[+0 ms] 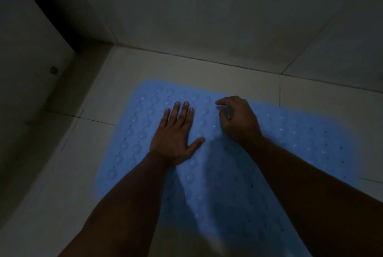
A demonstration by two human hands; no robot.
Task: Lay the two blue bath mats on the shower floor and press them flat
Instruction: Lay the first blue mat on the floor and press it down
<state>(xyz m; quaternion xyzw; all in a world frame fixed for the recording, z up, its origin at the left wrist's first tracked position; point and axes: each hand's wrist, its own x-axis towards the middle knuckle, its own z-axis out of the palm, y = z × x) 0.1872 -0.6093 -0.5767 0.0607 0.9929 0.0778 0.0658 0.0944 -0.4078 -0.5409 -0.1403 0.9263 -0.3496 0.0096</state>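
Observation:
A blue bath mat [290, 142] with rows of round suction cups and small holes lies spread on the pale tiled shower floor [128, 70], close to the back wall. My left hand [176, 132] rests palm down on the mat's left part, fingers straight and slightly apart. My right hand [238, 120] sits just to its right on the mat, fingers curled down against the surface; whether they pinch the mat is unclear. Only one mat is visible. The light is dim.
The tiled back wall [207, 18] rises just beyond the mat. At the left stands a raised ledge or door frame [41, 74] with a small round fitting [53, 69]. Bare floor tiles [62, 174] lie left of the mat and also to its far right.

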